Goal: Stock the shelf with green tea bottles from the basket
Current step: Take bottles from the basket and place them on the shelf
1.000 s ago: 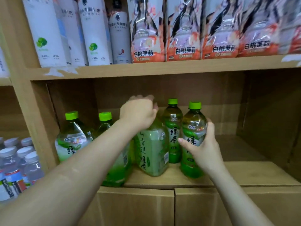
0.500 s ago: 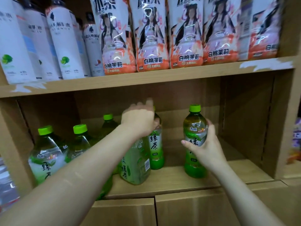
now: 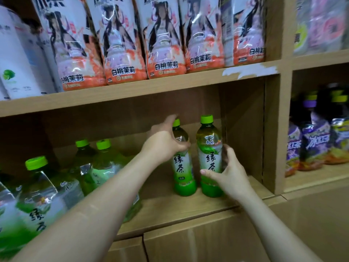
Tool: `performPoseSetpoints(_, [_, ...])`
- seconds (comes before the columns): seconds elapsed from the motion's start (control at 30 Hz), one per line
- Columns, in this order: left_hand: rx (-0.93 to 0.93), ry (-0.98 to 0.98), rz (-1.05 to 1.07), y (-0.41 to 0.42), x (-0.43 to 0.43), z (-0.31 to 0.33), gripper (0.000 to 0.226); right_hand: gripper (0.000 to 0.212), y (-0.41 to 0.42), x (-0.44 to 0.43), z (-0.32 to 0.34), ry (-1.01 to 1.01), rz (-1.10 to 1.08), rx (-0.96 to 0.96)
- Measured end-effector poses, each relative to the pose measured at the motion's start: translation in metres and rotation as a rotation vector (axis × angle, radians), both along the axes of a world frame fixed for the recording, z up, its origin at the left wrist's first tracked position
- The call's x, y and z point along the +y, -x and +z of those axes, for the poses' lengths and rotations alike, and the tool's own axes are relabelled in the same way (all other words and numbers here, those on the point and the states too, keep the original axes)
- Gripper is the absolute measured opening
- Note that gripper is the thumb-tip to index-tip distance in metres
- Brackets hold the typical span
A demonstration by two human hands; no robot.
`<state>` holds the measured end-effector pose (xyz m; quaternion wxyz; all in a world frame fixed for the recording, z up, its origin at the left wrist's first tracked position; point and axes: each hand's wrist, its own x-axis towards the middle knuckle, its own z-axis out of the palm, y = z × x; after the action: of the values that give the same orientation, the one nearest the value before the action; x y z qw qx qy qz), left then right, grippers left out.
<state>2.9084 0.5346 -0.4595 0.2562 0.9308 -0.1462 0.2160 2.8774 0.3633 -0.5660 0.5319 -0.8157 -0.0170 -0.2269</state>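
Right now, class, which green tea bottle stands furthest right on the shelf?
The bottle the right hand holds, next to the shelf's side wall. The left hand grips its neighbour; the other bottles stand further left.

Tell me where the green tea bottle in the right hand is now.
Head view, right of centre: the green tea bottle stands upright on the wooden shelf, gripped by the right hand, just right of the second bottle the left hand holds.
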Motion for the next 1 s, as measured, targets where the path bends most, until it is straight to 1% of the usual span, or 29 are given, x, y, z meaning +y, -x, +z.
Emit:
performPoseSetpoints(0.03, [-0.020, 0.077, -0.047, 0.001, -0.005, -0.006, 0.092, 0.084, 0.001, 0.000, -0.003, 0.002, -0.022, -0.009])
performPoseSetpoints(0.1, [-0.030, 0.258, -0.071, 0.005, -0.009, -0.023, 0.098, 0.077, 0.001, -0.001, -0.008, 0.008, -0.072, -0.041])
performPoseSetpoints(0.17, [0.071, 0.415, -0.041, 0.004, -0.007, -0.053, 0.108, 0.072, -0.004, -0.003, -0.013, -0.006, -0.111, -0.060])
performPoseSetpoints(0.2, [0.160, 0.447, -0.020, 0.002, -0.006, -0.071, 0.109, 0.069, -0.008, -0.005, -0.014, -0.026, -0.129, -0.068])
performPoseSetpoints(0.23, [0.246, 0.453, 0.006, 0.001, -0.005, -0.088, 0.101, 0.068, -0.013, -0.007, -0.016, -0.051, -0.144, -0.070])
performPoseSetpoints(0.27, [0.295, 0.458, 0.038, -0.003, -0.006, -0.102, 0.088, 0.068, -0.018, -0.009, -0.016, -0.080, -0.155, -0.070])
performPoseSetpoints(0.3, [0.302, 0.468, 0.062, -0.008, -0.010, -0.110, 0.078, 0.069, -0.024, -0.010, -0.016, -0.104, -0.164, -0.060])
performPoseSetpoints(0.4, [0.298, 0.531, 0.041, -0.034, -0.025, -0.114, 0.070, 0.070, -0.049, -0.012, -0.015, -0.160, -0.198, -0.008])
performPoseSetpoints(0.5, [0.279, 0.602, -0.011, -0.066, -0.041, -0.111, 0.058, 0.066, -0.084, -0.012, -0.011, -0.273, -0.188, 0.039])
performPoseSetpoints(0.57, [0.253, 0.625, -0.025, -0.089, -0.049, -0.115, 0.052, 0.063, -0.107, -0.012, -0.007, -0.285, -0.198, 0.054])
performPoseSetpoints(0.67, [0.228, 0.664, -0.007, -0.118, -0.061, -0.117, 0.052, 0.061, -0.133, -0.011, -0.005, -0.378, -0.184, 0.019])
performPoseSetpoints(0.73, [0.183, 0.638, 0.045, -0.130, -0.069, -0.118, 0.059, 0.064, -0.146, -0.011, -0.007, -0.461, -0.185, -0.005])
performPoseSetpoints(0.8, [0.114, 0.638, 0.051, -0.134, -0.074, -0.121, 0.065, 0.068, -0.155, -0.012, -0.010, -0.517, -0.187, -0.013])
performPoseSetpoints(0.87, [0.056, 0.654, 0.006, -0.136, -0.077, -0.126, 0.061, 0.068, -0.159, -0.014, -0.012, -0.562, -0.165, -0.027])
performPoseSetpoints(0.93, [0.037, 0.653, -0.030, -0.140, -0.077, -0.130, 0.054, 0.062, -0.161, -0.017, -0.015, -0.574, -0.160, -0.050])
performPoseSetpoints(1.0, [0.022, 0.660, -0.036, -0.145, -0.074, -0.135, 0.052, 0.056, -0.163, -0.017, -0.017, -0.562, -0.173, -0.068])
